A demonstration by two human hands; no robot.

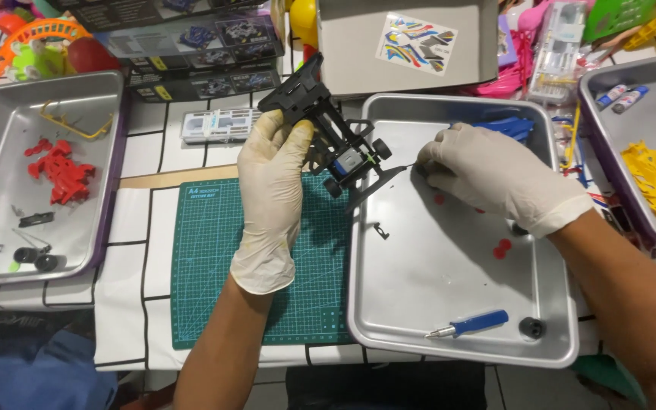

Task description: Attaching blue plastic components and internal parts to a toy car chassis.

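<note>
Two hands in pale latex gloves are working over a tabletop covered with a white cloth with black lines (pixel 134 250). Lying in the lower right of the frame, a large silver metal tray (pixel 449 304) is holding a small blue-handled screwdriver (pixel 468 324), a black rubber wheel (pixel 531 328) and a few red round pieces (pixel 502 248). Sitting at the left edge, a second silver tray (pixel 9 129) is carrying red plastic parts (pixel 58 168) and more black wheels. Between the trays a green gridded cutting mat (pixel 214 266) is lying flat. Raised above the mat's upper right corner, the left hand (pixel 271 190) is gripping a black plastic toy car chassis with small wheels and a silver motor (pixel 328 129), fingers wrapped around its near side. At centre right, the right hand (pixel 495 175) is pinching a thin black plastic strip (pixel 377 184) between its fingertips, just beside the chassis.
</note>
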